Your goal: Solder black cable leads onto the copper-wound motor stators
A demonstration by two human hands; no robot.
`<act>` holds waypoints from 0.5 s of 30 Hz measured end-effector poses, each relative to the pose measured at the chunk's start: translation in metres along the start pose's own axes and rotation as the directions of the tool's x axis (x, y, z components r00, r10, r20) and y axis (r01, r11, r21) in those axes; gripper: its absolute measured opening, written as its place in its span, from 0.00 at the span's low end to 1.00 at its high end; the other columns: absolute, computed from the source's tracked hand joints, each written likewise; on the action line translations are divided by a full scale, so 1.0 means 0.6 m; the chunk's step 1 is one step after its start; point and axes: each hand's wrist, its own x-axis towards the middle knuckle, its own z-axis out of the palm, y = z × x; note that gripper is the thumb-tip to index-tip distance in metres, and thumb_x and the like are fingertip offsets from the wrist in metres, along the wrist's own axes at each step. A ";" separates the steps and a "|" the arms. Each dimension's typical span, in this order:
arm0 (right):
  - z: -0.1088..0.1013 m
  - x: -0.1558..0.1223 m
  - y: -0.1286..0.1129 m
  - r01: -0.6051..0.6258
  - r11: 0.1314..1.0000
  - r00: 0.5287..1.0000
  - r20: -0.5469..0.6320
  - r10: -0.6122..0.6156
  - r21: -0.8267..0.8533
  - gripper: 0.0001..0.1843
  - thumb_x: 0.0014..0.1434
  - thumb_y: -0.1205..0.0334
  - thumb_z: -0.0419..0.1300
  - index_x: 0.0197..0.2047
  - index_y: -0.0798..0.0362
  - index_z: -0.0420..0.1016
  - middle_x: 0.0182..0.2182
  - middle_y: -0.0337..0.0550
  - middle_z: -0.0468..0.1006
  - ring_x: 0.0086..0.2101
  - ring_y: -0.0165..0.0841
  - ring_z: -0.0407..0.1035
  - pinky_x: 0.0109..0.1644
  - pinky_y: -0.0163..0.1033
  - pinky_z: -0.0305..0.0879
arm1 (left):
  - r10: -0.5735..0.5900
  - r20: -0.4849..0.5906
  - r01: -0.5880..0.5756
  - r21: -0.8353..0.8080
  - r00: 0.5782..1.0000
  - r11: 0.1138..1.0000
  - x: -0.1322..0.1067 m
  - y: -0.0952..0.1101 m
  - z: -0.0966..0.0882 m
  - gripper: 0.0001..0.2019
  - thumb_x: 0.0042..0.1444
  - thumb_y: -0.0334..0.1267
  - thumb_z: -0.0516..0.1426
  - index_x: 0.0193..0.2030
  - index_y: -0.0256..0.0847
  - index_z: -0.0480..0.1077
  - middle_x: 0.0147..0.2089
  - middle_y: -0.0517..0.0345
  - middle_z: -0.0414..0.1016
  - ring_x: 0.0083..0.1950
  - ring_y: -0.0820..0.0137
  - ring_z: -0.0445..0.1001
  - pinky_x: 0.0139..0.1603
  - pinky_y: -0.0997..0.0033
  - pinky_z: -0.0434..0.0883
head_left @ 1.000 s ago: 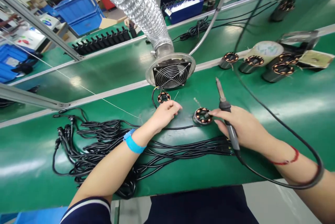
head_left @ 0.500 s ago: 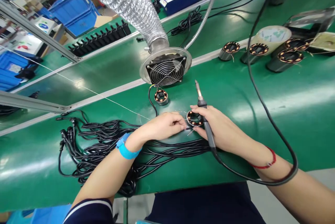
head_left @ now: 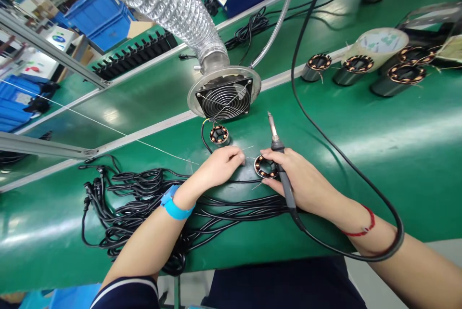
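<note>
My right hand [head_left: 306, 176] is closed around a soldering iron [head_left: 285, 174], its metal tip pointing up and away from me. Thumb and fingers of the same hand also grip a small motor stator [head_left: 258, 173], a ring with copper windings, partly hidden by the hand. Just left of it, my left hand [head_left: 222, 167] is closed in a pinch on a thin solder wire [head_left: 159, 148] that runs in from the upper left. Thin wire ends show between this hand and the stator. Behind, another stator [head_left: 219, 135] with a cable stands on the green bench.
Bundled black cables [head_left: 137, 203] lie left and below my hands. A fume extractor fan [head_left: 227, 99] on a foil duct [head_left: 173, 10] hangs ahead. Several stators [head_left: 391, 83] and a tape roll [head_left: 382, 42] stand at right. The iron's cord [head_left: 346, 169] loops beside my right arm.
My left hand has moved a little left and away from the stator, opening a gap. My right hand keeps the iron and stator almost in place. The iron's cord has swung left.
</note>
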 end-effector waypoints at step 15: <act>-0.002 0.001 0.007 -0.069 0.992 0.995 -0.081 0.061 -0.104 0.21 0.61 0.58 0.60 0.55 0.55 0.63 0.42 0.53 0.76 0.39 0.45 0.71 0.41 0.51 0.73 | -0.068 0.222 0.176 -0.512 0.973 0.841 -0.001 0.007 0.021 0.14 0.50 0.45 0.62 0.33 0.35 0.69 0.25 0.66 0.65 0.24 0.81 0.56 0.26 0.78 0.54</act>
